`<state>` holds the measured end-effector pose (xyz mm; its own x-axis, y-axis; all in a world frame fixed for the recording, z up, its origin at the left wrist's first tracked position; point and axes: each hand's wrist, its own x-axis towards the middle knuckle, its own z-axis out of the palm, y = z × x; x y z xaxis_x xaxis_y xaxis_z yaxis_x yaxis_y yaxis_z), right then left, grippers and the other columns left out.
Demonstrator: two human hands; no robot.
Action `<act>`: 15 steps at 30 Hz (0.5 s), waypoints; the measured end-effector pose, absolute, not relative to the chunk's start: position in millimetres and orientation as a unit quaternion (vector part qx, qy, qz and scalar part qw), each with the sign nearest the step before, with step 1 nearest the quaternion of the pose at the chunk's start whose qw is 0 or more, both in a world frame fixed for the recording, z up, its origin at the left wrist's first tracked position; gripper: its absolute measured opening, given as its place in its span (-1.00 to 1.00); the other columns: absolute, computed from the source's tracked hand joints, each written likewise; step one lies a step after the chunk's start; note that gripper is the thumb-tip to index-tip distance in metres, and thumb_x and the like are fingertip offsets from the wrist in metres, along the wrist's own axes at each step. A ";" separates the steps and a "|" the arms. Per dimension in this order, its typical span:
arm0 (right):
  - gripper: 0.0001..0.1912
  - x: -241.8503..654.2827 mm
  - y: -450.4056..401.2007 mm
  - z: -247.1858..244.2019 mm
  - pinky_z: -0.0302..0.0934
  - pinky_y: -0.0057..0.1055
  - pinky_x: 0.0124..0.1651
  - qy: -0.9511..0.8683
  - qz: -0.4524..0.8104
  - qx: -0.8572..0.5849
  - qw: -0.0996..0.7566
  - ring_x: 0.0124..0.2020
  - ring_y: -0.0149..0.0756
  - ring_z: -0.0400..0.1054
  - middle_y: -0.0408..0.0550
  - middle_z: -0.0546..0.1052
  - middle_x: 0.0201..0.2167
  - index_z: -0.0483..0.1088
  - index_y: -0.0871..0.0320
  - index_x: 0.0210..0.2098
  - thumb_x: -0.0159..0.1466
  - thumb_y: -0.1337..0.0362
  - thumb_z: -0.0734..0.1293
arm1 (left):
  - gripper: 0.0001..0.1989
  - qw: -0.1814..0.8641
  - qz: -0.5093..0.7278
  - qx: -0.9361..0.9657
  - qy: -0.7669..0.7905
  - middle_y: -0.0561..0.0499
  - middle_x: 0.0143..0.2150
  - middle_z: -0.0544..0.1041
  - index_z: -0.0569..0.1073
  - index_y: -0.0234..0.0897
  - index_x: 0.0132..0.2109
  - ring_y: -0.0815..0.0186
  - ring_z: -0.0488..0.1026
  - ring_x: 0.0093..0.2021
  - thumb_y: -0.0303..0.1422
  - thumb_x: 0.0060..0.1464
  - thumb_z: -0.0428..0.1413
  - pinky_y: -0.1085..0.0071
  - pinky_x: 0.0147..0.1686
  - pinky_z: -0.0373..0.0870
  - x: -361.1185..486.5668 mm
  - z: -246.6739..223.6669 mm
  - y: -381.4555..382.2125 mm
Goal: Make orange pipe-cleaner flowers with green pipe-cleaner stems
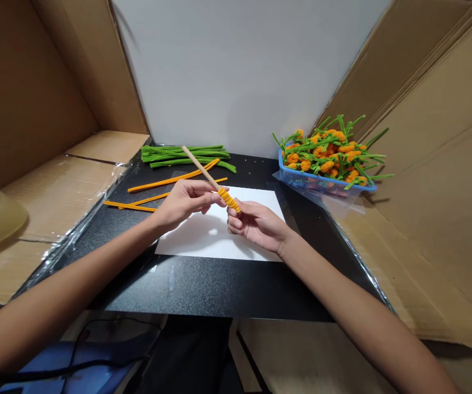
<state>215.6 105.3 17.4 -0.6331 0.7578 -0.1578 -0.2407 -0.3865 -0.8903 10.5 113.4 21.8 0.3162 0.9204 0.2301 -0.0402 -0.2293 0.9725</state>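
Black tabletop (203,290); white paper (178,246); loose pipe cleaners (186,155); blue basket (322,183)

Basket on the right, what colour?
The basket is blue, with a holed lattice side; it shows best in the head view.

Orange pipe cleaner (228,200) coils tightly around a tilted wooden dowel (200,168).

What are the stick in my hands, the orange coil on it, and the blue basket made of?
The stick looks like bare wood: matte, pale tan. The orange coil looks like fuzzy chenille pipe cleaner in tight turns; any wire core is hidden. The blue basket seems moulded plastic, from its smooth, slightly glossy lattice.
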 end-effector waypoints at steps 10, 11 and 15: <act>-0.67 211.5 102.9 12.3 0.20 -0.39 -0.37 -0.491 0.751 -0.327 0.297 -0.50 -0.36 0.27 -0.10 0.40 -0.53 0.37 0.16 -0.37 0.38 0.06 0.21 | -0.68 0.502 0.473 0.613 0.387 -0.13 -0.40 0.63 0.64 -0.39 -0.31 0.43 0.37 -0.55 -0.20 -0.12 0.39 0.49 -0.57 0.24 13.5 22.5 111.5; -0.61 211.7 103.6 10.8 0.23 -0.38 -0.34 -0.525 0.711 -0.349 0.311 -0.46 -0.33 0.33 -0.06 0.46 -0.49 0.39 0.17 -0.36 0.38 0.00 0.20 | -0.69 0.499 0.475 0.609 0.394 -0.14 -0.40 0.63 0.64 -0.39 -0.32 0.42 0.37 -0.55 -0.20 -0.12 0.39 0.49 -0.58 0.24 13.7 21.2 111.7; -0.64 213.3 104.0 7.4 0.28 -0.34 -0.22 -0.708 0.400 -0.413 0.411 -0.27 -0.24 0.45 -0.01 0.57 -0.29 0.43 0.14 -0.19 0.32 -0.05 0.32 | -0.71 0.499 0.472 0.593 0.419 -0.14 -0.38 0.64 0.63 -0.39 -0.34 0.44 0.36 -0.57 -0.22 -0.12 0.39 0.50 -0.59 0.20 14.5 15.1 113.4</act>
